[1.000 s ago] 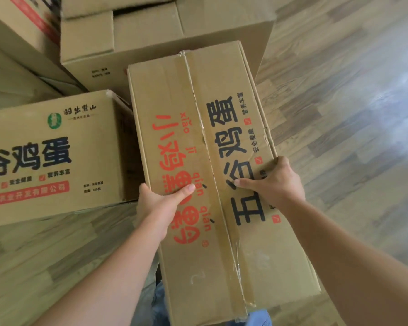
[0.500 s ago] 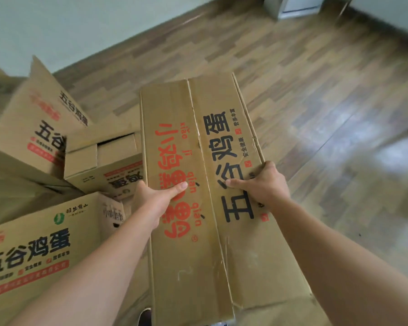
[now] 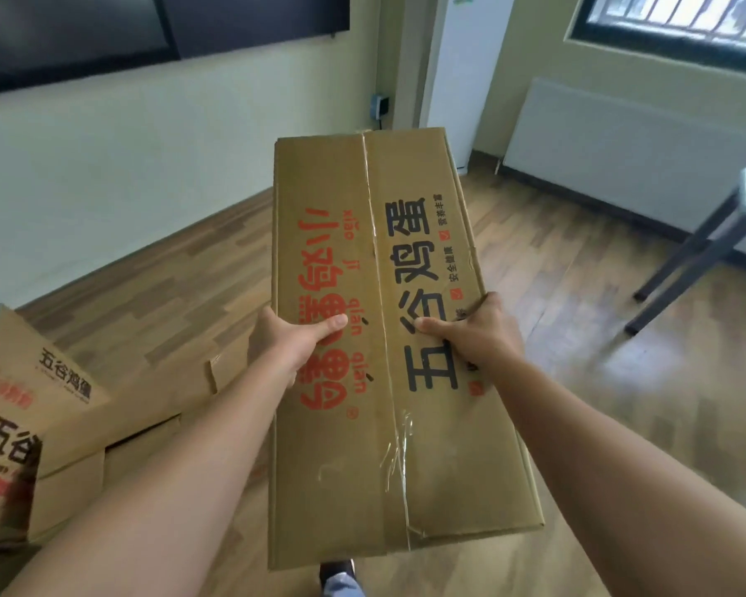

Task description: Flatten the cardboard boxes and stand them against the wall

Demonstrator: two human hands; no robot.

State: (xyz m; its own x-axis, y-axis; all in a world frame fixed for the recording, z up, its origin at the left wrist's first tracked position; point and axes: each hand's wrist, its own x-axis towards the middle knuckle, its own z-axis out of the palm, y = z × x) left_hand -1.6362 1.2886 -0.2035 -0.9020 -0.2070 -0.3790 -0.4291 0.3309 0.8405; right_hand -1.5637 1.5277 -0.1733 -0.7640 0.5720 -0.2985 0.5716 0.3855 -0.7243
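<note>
Left hand [image 3: 291,342] and right hand [image 3: 476,333] grasp opposite long edges of taped cardboard box [image 3: 388,338], held mid-air at chest height, thumbs on top. Advice: keep grip even, carry level toward pale wall [image 3: 117,178] beyond wood floor [image 3: 578,381]. Other boxes [image 3: 39,424] lie low left.

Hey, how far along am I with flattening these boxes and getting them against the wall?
Early on. In hand: one taped box, gripped at its sides by your left hand and right hand; its tape is still on, so it looks unflattened. Left: the boxes on the floor at lower left still look unflattened. Nothing stands along the wall in view yet.
</note>
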